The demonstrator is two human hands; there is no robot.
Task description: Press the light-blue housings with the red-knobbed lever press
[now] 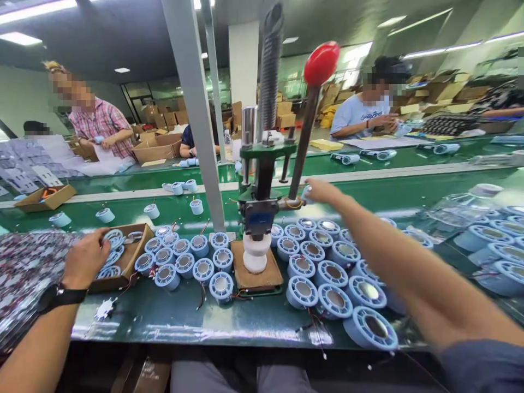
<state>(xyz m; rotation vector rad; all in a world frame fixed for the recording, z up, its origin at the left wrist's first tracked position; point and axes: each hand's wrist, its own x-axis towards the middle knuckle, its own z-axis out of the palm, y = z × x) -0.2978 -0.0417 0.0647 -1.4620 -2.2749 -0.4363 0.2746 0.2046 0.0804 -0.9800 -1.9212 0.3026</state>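
My left hand (87,255) is at the left rim of a cardboard box (141,248), its fingers curled at a light-blue plastic ring (114,238). More such rings lie in that box. Stretched out past the press, my right hand (321,191) is closed on a light-blue part (306,192), mostly hidden by the fingers. A hand-lever press (262,213) with a red knob (322,63) stands between my arms. Under its ram is a white round block (255,255) on a brown board (262,281). Light-blue round motor housings (221,286) with wires stand on both sides.
A white star-shaped part (105,309) lies near the front edge. Many wired parts (36,267) are heaped at left. A green conveyor belt (245,188) carries several housings. A grey post (196,109) rises behind the press. Co-workers (362,112) sit and stand across the belt.
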